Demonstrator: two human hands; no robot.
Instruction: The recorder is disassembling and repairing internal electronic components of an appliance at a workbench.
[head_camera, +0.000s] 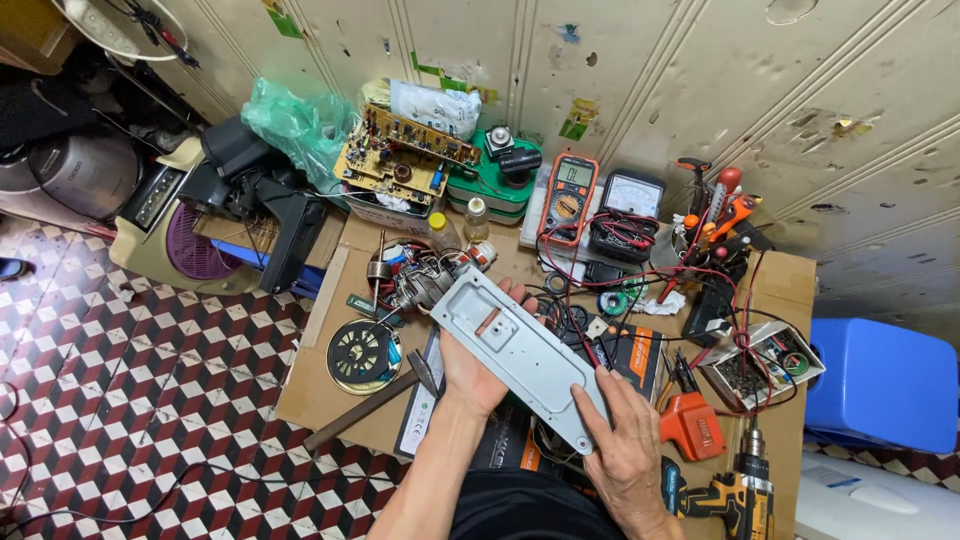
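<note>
A long grey metal cover plate (520, 355) with screw holes is held slantwise over the cluttered cardboard work surface (330, 375). My left hand (470, 372) supports the plate from underneath near its upper half, fingers showing past its edge. My right hand (625, 445) grips the plate's lower end, thumb on top. Just beyond the plate's top end lies a fan motor (425, 275) with coloured wires. A hammer (370, 400) lies left of my left forearm.
Two multimeters (568, 195) with red and black leads, a circuit board (400, 155), a green plastic bag (300, 120), a round black part (360, 352), an orange tool (690, 425) and a cordless drill (745, 495) crowd the surface. A blue plastic stool (885, 385) stands right.
</note>
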